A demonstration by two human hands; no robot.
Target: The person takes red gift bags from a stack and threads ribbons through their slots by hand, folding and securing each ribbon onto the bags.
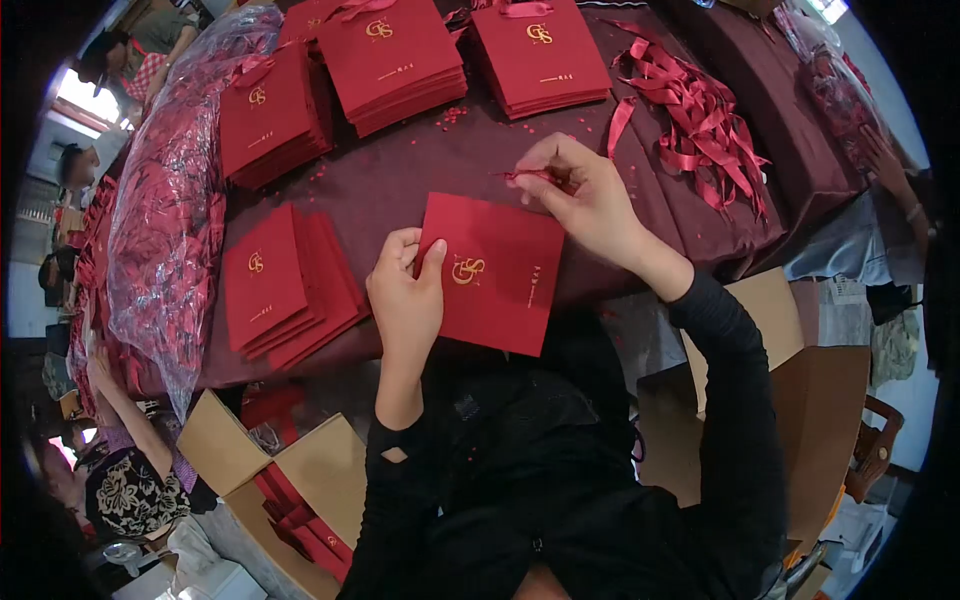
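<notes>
Red packet: We find the red packet (500, 300) raised over the near edge of the bench (390, 210), slightly turned, its gold emblem facing up, presumably so the printed side stays in sight.
Left hand: The left hand (408, 290) pinches the packet's left edge, thumb on the front and fingers behind, a grip that we judge steadies it while leaving most of the face uncovered.
Right hand: Just beyond the packet's far right corner, the right hand (588, 195) has thumb and forefinger pressed together on a thin dark-red strand (510, 175); we cannot tell whether the strand joins the packet.
Stacks: We count three large stacks at the far side, the middle stack (390, 60) among them, squared up probably to save room; a looser near-left stack (265, 285) fans out within reach of the left hand.
Ribbons: A tangled ribbon pile (700, 120) lies far right, on the right hand's side, likely for easy picking.
Edges: A clear plastic bag (165, 230) bulges with red material at left, and an open cardboard box (225, 445) stands near left, holding red pieces.
</notes>
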